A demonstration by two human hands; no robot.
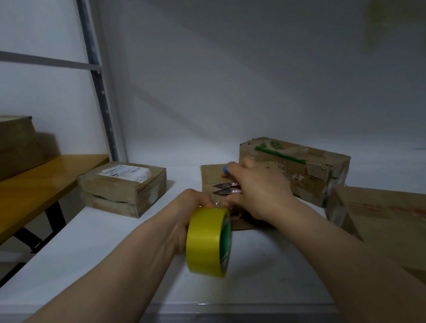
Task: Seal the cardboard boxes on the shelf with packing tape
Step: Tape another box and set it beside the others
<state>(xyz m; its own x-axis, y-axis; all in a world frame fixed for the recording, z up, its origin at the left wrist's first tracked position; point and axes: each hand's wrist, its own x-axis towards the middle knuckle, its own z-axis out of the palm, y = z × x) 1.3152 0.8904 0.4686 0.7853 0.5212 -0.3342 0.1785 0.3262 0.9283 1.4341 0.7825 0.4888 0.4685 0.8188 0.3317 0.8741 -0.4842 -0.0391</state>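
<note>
My left hand [185,211] grips a roll of yellow packing tape [207,242] held on edge just above the white shelf [85,253]. My right hand [258,190] holds small thread snips [226,188] with pink handles, blades pointing left, over a flat brown cardboard box [208,180] in the middle of the shelf. A bit of clear tape shows between the two hands. Most of that flat box is hidden by my hands.
A taped box with a white label [124,187] sits at the left. A box with green print [302,167] stands behind my right hand, and a larger box [397,223] lies at the right. A yellow bench [25,191] carries stacked boxes [0,147] beyond the shelf post [101,94].
</note>
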